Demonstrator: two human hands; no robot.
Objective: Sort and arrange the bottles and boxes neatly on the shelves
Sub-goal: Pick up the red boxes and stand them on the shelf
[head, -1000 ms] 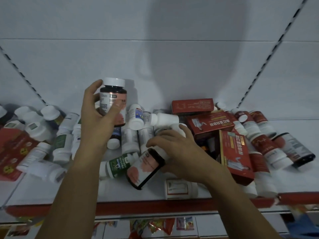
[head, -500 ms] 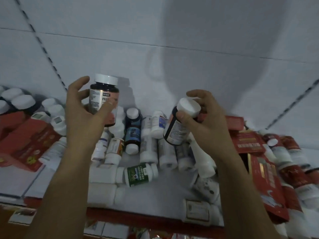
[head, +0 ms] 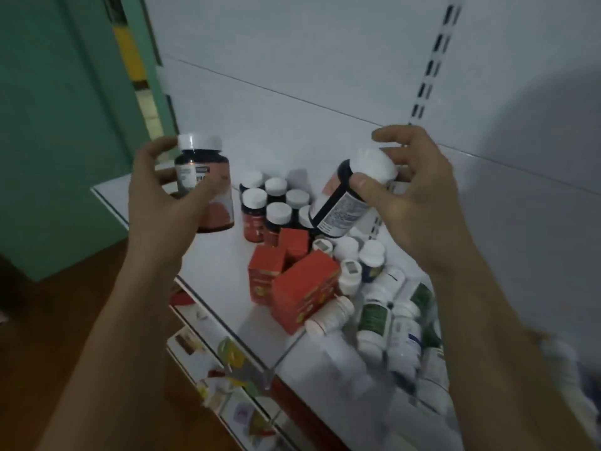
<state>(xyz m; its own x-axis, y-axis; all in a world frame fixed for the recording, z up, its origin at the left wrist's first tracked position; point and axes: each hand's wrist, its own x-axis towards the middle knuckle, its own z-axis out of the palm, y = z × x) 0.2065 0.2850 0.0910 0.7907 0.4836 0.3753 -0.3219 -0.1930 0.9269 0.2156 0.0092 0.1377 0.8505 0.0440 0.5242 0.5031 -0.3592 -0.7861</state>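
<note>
Saw at the far left a plain green wall panel. Gripped in the left hand, thumb and fingers curled round its body, a dark plastic bottle with a white screw cap and an orange-red label; carried upright in the air over the left end of the white metal shelf, not touching it. Found just right of that bottle, standing on the shelf near the back panel, a tight cluster of like dark white-capped bottles. Noted in front of the cluster three red cardboard boxes, two upright and one larger and tilted, touching one another. Held tilted above the cluster's right edge, base pointing down-left, a second dark bottle with a white printed label; gripped by its white cap end in the right hand, thumb and fingers closed round it. Made out below the right wrist a heap of white plastic bottles lying on their sides, some green-labelled, the nearest blurred. Spotted above the right hand a slotted upright strip in the back panel.
</note>
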